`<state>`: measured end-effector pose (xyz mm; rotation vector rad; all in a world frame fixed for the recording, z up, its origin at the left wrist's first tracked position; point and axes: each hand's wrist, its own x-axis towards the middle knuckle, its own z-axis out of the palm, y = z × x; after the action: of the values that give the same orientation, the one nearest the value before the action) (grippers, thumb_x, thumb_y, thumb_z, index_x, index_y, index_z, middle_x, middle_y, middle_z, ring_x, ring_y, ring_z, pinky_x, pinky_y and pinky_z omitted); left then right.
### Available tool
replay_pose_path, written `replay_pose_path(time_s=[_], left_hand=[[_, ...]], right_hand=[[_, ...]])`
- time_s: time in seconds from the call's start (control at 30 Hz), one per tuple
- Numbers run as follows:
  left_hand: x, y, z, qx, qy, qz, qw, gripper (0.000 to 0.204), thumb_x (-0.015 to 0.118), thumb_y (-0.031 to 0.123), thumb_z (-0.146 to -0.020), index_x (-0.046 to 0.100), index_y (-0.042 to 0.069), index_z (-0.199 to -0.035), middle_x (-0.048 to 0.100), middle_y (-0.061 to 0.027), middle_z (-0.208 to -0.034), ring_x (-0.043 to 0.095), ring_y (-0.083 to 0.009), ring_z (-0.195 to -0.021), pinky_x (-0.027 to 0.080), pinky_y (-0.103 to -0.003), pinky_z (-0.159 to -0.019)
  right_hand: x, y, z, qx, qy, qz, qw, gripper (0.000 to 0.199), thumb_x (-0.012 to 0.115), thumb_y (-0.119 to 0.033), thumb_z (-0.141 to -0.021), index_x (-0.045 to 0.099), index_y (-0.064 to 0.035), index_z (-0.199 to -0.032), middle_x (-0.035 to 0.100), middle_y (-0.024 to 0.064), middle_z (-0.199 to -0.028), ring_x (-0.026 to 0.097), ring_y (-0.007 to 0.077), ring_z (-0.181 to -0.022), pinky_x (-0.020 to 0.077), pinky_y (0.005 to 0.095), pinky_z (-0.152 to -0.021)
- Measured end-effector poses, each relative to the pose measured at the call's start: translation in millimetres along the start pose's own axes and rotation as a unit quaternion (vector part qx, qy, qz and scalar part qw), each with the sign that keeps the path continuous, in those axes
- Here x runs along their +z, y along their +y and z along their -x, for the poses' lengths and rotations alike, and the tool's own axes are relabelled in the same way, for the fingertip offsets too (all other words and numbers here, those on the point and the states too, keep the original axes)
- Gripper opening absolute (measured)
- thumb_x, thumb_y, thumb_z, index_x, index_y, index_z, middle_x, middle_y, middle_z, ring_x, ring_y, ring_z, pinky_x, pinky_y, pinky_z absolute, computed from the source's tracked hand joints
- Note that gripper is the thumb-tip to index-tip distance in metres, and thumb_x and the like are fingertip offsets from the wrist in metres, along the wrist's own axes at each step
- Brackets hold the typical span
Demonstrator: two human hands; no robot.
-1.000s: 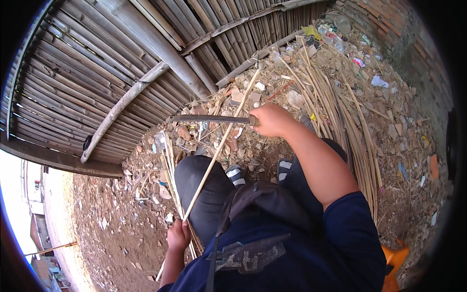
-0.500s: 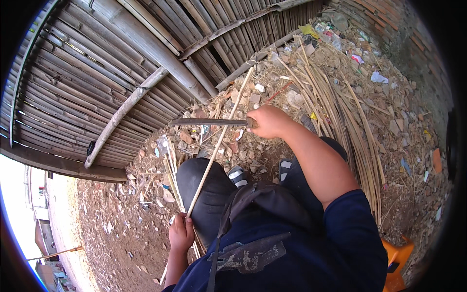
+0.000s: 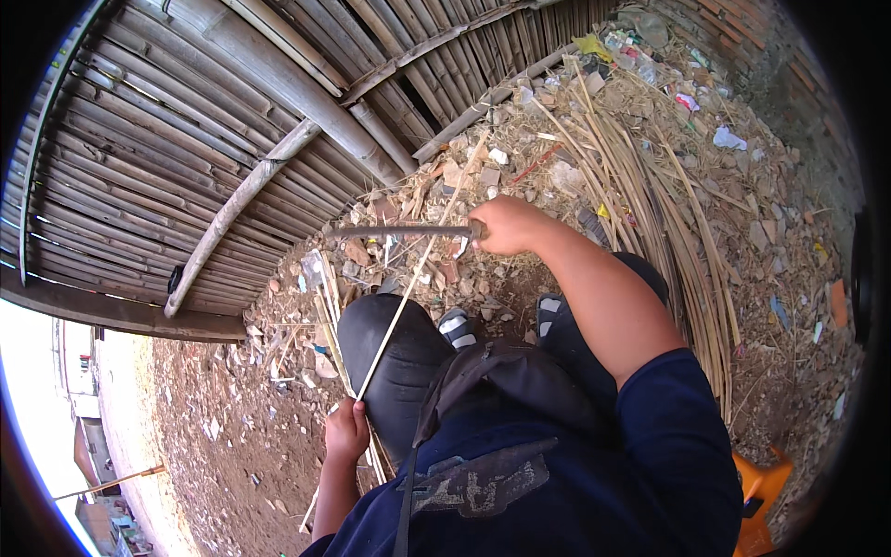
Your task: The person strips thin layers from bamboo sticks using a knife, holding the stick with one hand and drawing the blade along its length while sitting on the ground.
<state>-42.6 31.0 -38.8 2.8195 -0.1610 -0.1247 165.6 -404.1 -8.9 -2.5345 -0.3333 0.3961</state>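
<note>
My right hand (image 3: 509,226) is closed around the handle of a long dark-bladed knife (image 3: 399,231), whose blade points left. Across the blade runs a thin pale bamboo strip (image 3: 406,299), slanting from the rubble ahead down over my left knee. The strip and blade meet or overlap near the handle; whether they touch, I cannot tell. Low on the left, my left hand (image 3: 346,430) pinches the strip's near end. Beside my left leg, more cut strips (image 3: 327,316) lean close to that hand.
A large bundle of long bamboo strips (image 3: 654,223) lies on the right. A bamboo slat wall (image 3: 232,139) rises at the far left, and a brick wall (image 3: 798,84) stands at the far right. Rubble and litter cover the ground. An orange plastic object (image 3: 763,497) sits behind my right side.
The bamboo strip looks narrower now, as if turned on its edge, and its far end sits slightly further right. Both hands keep their holds, and the knife has barely moved.
</note>
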Motion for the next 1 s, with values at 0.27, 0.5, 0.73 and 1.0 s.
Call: replay_pose_path(time_s=[0.27,0.5,0.73,1.0], left_hand=[[-4,5,3,0.005,0.009,0.007,1.0,0.035,0.046,0.03,-0.105,0.054,0.003,-0.083,0.06,-0.0262,-0.068,0.061,-0.0504,-0.068,0.046,-0.057,-0.06],[-11,-5,-11,-0.001,-0.035,0.062,0.997,0.042,0.043,0.032,-0.107,0.053,0.001,-0.081,0.059,-0.026,-0.068,0.06,-0.0499,-0.068,0.046,-0.052,-0.061],[-17,-5,-5,-0.009,-0.055,0.056,0.997,0.041,0.044,0.032,-0.107,0.054,0.001,-0.083,0.059,-0.0265,-0.067,0.06,-0.0501,-0.068,0.046,-0.054,-0.061],[-1,-4,-6,0.012,0.017,-0.021,1.0,0.031,0.047,0.028,-0.104,0.055,0.005,-0.086,0.06,-0.0241,-0.065,0.06,-0.0493,-0.062,0.046,-0.057,-0.056]], right_hand=[[1,1,5,0.032,0.061,-0.001,0.998,0.027,0.073,-0.023,-0.08,0.07,-0.0111,-0.105,0.071,0.0171,-0.097,0.069,0.0357,-0.096,0.055,0.0464,-0.085],[14,57,-20,0.06,0.116,-0.103,0.986,0.029,0.076,-0.026,-0.081,0.069,-0.008,-0.103,0.07,0.0182,-0.094,0.07,0.033,-0.095,0.0537,0.0442,-0.084],[-1,-2,2,0.035,0.014,0.01,0.999,0.025,0.073,-0.023,-0.083,0.069,-0.0073,-0.102,0.07,0.0167,-0.101,0.069,0.0333,-0.1,0.0546,0.0447,-0.086],[-4,45,-12,0.095,0.122,-0.074,0.985,0.034,0.072,-0.025,-0.083,0.068,-0.0064,-0.111,0.07,0.0188,-0.109,0.067,0.0342,-0.107,0.0533,0.0441,-0.092]])
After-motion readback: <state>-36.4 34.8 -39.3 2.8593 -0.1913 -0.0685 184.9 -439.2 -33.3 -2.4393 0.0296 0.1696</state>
